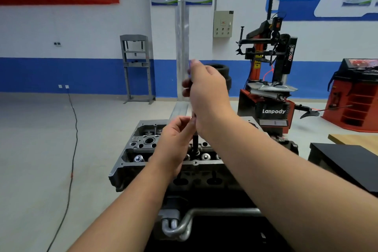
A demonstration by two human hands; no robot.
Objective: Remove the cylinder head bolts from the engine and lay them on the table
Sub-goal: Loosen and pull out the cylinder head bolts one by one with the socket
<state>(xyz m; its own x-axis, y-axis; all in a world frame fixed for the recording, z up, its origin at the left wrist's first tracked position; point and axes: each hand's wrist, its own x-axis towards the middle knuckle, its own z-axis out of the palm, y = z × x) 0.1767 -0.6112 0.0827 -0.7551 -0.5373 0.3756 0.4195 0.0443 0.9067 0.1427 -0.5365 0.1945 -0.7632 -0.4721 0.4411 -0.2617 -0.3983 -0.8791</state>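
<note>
Above the middle of the cylinder head (143, 149), a long tool (195, 141) stands upright, its long axis vertical and its dark lower end pointing down into the head among the valve gear. At the left end of the head, a round bore and one shiny valve cap show; right of the tool, another shiny cap is visible, the rest covered by the arms. Left hand (173, 139) comes up from below, its fingers (187, 124) curled and pinching the tool's shaft partway up. Right hand (206, 92) is higher, its fingers wrapped round the tool's upper part, where a blurred bluish tip pokes out above the thumb. Whether the tool's lower end sits on a bolt cannot be made out; no loose bolt is clearly visible. Both hands are motion-blurred. Further right, a black desk (347, 161) is cut off by the frame edge, with a red tyre changer (272, 80) standing behind.
</note>
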